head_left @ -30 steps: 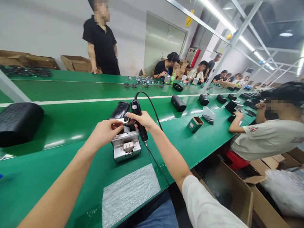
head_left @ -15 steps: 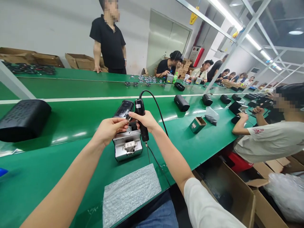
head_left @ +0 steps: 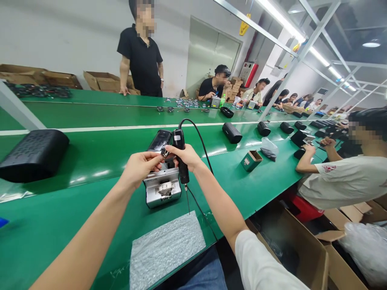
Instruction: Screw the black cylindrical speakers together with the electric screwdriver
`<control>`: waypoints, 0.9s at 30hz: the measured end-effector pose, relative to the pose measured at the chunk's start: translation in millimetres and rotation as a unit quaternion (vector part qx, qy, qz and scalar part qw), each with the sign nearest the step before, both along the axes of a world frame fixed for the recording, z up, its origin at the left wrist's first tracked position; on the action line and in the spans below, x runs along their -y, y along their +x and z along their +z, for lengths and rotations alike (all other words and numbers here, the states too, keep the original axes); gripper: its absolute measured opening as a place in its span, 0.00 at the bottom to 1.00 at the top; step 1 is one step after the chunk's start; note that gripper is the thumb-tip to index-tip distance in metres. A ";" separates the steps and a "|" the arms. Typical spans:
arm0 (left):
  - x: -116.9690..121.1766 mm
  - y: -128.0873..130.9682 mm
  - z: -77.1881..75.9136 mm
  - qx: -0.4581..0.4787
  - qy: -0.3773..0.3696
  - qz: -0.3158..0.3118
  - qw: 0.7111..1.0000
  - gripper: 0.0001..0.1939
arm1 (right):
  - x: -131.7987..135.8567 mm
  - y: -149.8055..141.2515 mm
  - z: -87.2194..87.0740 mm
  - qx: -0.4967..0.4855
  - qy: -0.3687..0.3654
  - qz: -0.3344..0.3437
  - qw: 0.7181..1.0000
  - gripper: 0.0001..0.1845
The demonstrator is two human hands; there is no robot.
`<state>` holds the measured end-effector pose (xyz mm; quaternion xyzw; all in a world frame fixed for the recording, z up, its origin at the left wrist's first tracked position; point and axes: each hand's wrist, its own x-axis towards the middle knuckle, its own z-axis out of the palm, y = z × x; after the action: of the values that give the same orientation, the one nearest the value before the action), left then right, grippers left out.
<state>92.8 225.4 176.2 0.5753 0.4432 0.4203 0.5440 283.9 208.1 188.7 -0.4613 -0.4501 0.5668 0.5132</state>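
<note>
Compared with one second earlier, the left hand has closed in on the right hand, its fingers narrow beside a small dark part above the silver device; whether they grip it cannot be told. The right hand holds the electric screwdriver, bit downward, suggesting handling rather than driving.

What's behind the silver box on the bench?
A glossy black casing, far part visible. The near part is largely covered by the left hand, right hand and black driver; whether it touches the silver box can't be seen.
</note>
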 end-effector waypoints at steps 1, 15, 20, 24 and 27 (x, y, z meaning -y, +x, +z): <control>0.8 1.0 -0.6 -0.001 0.007 0.001 1.000 0.28 | -0.1 -0.3 -0.9 0.001 -0.001 -0.002 1.000 0.22; 7.3 10.3 -7.8 -0.019 0.093 -0.004 0.995 0.21 | -8.8 13.9 -21.8 0.036 -0.035 0.008 0.999 0.18; 7.1 7.1 -0.3 -0.081 0.133 0.000 0.988 0.11 | -5.8 14.3 -18.3 0.031 -0.041 0.015 0.999 0.18; 7.2 -2.6 5.2 -0.150 0.174 0.021 0.973 0.04 | -2.4 15.6 -13.0 0.024 -0.043 0.027 0.998 0.18; 7.2 -11.4 5.2 -0.191 0.185 0.027 0.964 0.05 | -1.1 18.7 -11.5 0.019 -0.047 0.041 0.998 0.19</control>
<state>81.4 218.2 181.4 0.7233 0.4690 0.3913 0.3220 302.6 209.2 177.2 -0.4769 -0.4511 0.5990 0.4585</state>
